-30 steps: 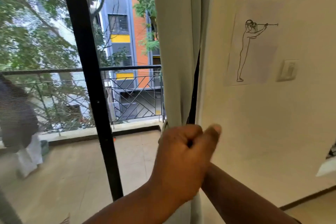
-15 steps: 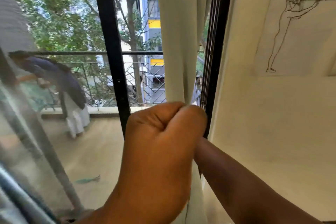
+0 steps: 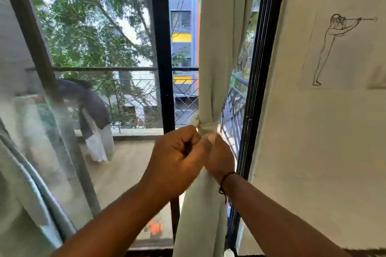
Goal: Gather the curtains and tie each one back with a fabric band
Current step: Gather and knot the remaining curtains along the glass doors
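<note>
A pale beige curtain point(image 3: 219, 48) hangs gathered into a narrow bundle beside the black window frame. A fabric band point(image 3: 206, 127) of the same colour is wrapped round it at mid height. My left hand point(image 3: 177, 154) is curled in a fist just left of the band and pinches one end of it. My right hand point(image 3: 219, 156) sits against the curtain just below the band, thumb up, gripping the band's other end; its fingers are mostly hidden by my left hand. A second, sheer curtain point(image 3: 25, 173) hangs blurred at the far left.
A cream wall point(image 3: 323, 152) with a line drawing of a figure point(image 3: 334, 48) stands close on the right. Black window bars point(image 3: 163, 48) rise left of the curtain. Outside, a person point(image 3: 92, 115) bends over on the balcony by the railing.
The view has shifted left and pulled back a little. My hands have lowered slightly, and the band round the curtain, hidden behind my left fist before, now shows. My right hand has come into view.
</note>
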